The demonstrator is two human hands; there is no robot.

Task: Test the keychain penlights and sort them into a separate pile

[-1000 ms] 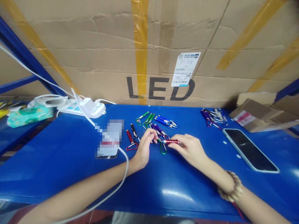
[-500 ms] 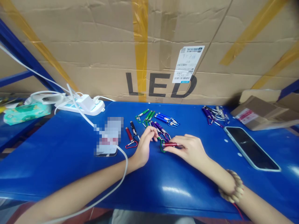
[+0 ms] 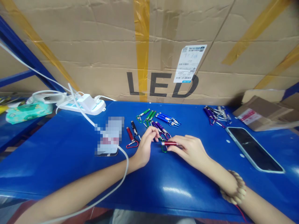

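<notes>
My right hand [image 3: 190,149] pinches a small red keychain flashlight [image 3: 169,143] between thumb and fingers, its end pointing left. Just under that end a green carabiner clip [image 3: 164,150] shows; I cannot tell what it is attached to. My left hand [image 3: 147,144] is loosely curled with fingers bent, nothing visible in them. Right beyond its fingertips are purple keychain flashlights [image 3: 161,127]. Farther back lie green ones [image 3: 150,115] and blue ones [image 3: 167,118]. Left of my left hand are a red one [image 3: 129,134] and a black one [image 3: 134,128].
A phone with a cable [image 3: 109,137], partly pixelated, lies left; another phone [image 3: 254,149] lies right. More mixed flashlights [image 3: 216,115] sit near a small carton [image 3: 259,113]. A power strip [image 3: 93,107] is at back left. A large cardboard box [image 3: 105,56] stands behind the blue table [image 3: 70,161].
The red flashlight in my right hand has turned slightly, so its left end shows more plainly. My left hand has barely moved. The whole view has shifted slightly.
</notes>
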